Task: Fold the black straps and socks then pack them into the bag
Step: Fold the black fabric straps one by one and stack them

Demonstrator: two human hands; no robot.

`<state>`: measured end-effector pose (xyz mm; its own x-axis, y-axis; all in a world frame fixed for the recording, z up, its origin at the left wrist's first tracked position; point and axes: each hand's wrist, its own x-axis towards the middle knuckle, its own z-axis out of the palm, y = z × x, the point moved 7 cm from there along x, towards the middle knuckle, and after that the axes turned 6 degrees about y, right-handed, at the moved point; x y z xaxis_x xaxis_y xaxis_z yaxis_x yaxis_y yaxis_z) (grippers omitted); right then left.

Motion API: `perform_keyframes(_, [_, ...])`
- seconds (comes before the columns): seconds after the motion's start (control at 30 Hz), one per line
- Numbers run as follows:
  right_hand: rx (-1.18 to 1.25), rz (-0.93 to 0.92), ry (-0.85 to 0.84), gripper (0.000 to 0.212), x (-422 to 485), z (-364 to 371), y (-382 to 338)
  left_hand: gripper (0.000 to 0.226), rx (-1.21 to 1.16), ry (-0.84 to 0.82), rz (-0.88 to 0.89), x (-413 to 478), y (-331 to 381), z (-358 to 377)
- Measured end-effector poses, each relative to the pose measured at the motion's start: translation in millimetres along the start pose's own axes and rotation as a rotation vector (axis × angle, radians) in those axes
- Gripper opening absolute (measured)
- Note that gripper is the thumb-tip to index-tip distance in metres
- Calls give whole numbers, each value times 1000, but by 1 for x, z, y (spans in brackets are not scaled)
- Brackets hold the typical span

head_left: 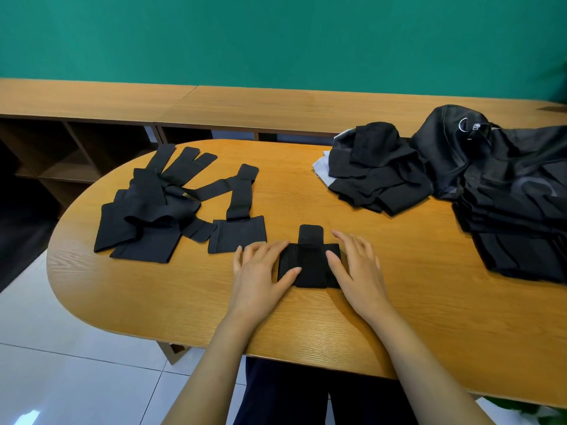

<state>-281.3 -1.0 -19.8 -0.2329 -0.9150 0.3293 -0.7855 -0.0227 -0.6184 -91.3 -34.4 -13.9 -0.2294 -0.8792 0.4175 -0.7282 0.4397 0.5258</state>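
Both hands flat on a folded black strap (310,268) at the near middle of the desk (306,329).
Left hand (260,268): fingers straight, pressing the strap's left edge, thumb lying on the cloth. Grip fully loose, nothing clasped.
Right hand (357,268): fingers spread and straight, thumb on the strap's right side. Same loose grip, pressing only.
A short tab (310,236) sticks out from the strap's far edge, lying flat on the desk.
Unfolded black straps (147,216) lie in an overlapping heap at the left end of the desk. One more strap (237,231) lies just beside the heap, its near corner close to the left hand's fingertips.
Far right: a pile of black cloth pieces (377,176), can't tell if they're socks, with pale cloth (322,167) under its left edge.
Black bag (491,167) lies right of that pile, touching it, zip ring (464,124) on top. Layered dark cloth (521,240) lies at the bag's near side; can't tell if it's part of the bag.
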Motion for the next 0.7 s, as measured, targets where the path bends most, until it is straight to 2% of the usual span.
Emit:
perform_keyframes(0.13, [-55, -8, -134, 54, 1, 12, 2, 53, -3, -44, 25, -1, 3, 1])
perform_keyframes(0.27, [-96, 5, -196, 58, 0, 17, 4, 50, 13, -50, 32, -1, 4, 1])
perform_keyframes(0.53, [-54, -1, -213, 52, -1, 15, 0, 63, -35, -14, 91, -1, 7, 1])
perform_keyframes(0.7, [26, 23, -148, 51, 0, 11, 4, 70, -97, -176, 183, -5, 13, 10])
